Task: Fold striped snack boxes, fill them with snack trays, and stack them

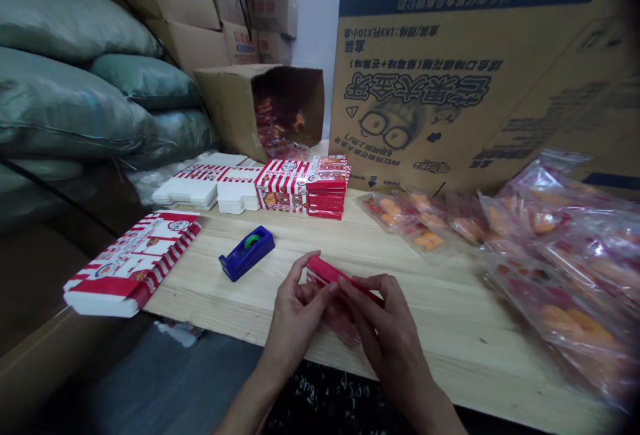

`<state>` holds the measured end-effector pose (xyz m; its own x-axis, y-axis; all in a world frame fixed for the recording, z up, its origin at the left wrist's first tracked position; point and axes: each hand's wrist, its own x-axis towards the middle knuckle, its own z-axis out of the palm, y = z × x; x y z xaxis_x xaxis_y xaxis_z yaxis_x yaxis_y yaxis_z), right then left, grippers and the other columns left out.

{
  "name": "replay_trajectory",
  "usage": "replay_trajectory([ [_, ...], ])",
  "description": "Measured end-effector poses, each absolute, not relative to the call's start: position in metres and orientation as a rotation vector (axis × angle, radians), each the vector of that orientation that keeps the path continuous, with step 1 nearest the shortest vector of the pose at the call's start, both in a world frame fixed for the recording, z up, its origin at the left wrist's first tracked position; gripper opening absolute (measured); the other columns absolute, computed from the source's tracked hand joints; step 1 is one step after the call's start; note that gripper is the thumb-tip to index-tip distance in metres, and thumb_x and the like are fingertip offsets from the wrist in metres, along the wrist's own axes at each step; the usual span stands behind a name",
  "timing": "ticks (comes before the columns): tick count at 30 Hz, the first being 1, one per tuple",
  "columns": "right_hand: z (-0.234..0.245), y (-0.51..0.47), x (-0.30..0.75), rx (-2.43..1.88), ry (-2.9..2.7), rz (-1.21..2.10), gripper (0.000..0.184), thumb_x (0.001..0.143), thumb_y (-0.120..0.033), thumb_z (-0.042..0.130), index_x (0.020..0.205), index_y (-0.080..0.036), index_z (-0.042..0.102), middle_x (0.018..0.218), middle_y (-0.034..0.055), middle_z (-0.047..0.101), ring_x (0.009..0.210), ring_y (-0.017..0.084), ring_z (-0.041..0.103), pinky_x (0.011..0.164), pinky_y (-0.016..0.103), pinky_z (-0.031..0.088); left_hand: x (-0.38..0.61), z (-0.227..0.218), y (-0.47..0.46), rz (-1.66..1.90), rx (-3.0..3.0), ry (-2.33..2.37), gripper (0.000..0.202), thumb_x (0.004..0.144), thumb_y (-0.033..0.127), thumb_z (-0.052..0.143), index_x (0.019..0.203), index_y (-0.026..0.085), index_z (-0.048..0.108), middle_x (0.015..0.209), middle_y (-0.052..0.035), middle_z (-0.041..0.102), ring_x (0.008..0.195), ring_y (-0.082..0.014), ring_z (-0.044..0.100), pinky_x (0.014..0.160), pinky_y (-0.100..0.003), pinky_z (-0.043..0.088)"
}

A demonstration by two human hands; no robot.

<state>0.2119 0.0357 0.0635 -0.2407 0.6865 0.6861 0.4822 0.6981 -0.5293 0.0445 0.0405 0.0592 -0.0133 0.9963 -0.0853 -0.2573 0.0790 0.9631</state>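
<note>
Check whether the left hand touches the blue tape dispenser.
Apart. The head view shows bare wooden tabletop between the left hand, which holds a red-and-white carton, and the blue tape dispenser.

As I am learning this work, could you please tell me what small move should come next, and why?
Perhaps press the held carton along its red side, since the left hand and right hand both hold it there, and whether it is fully closed is unclear.

We are seeing a red-sided box and red-and-white striped cartons — also a blue tape dispenser with a green roll, orange sweets, grey-green sacks and a brown carton banded dark blue.
</note>
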Motion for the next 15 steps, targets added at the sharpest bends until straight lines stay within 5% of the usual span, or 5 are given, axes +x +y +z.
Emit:
replay_trajectory([
  [4,0.068,0.037,0.209,-0.934,-1.972,0.285,0.042,0.1,-0.017,0.056,0.138,-0.031,0.065,0.103,0.0095,0.065,0.092,0.023,0.065,0.072,0.037,0.062,0.027,0.046,0.047,1.236,1.206,1.209,0.059,0.086,0.045,0.077,0.138,0.025,0.056,0.054,0.0075,0.058,0.052,-0.0146,0.058,0.055,-0.024,0.045],
  [10,0.074,0.03,0.218,-0.934,-2.202,0.137,0.071,0.093,0.0,0.044,0.157,-0.028,0.045,0.117,0.0127,0.073,0.093,0.026,0.069,0.073,0.04,0.063,-0.007,0.034,0.035,1.2,1.478,1.312,0.059,0.094,0.043,0.067,0.149,0.03,0.05,0.067,0.0024,0.067,0.068,-0.0194,0.068,0.066,-0.029,0.053],
  [15,0.127,0.037,0.232,-0.968,-1.933,-0.109,0.064,0.096,-0.005,0.051,0.151,-0.038,0.052,0.127,0.0076,0.07,0.112,0.028,0.067,0.092,0.047,0.057,-0.074,0.029,0.024,1.557,1.457,1.691,0.06,0.093,0.044,0.065,0.149,0.03,0.05,0.084,-0.002,0.077,0.087,-0.025,0.076,0.088,-0.038,0.058],
])
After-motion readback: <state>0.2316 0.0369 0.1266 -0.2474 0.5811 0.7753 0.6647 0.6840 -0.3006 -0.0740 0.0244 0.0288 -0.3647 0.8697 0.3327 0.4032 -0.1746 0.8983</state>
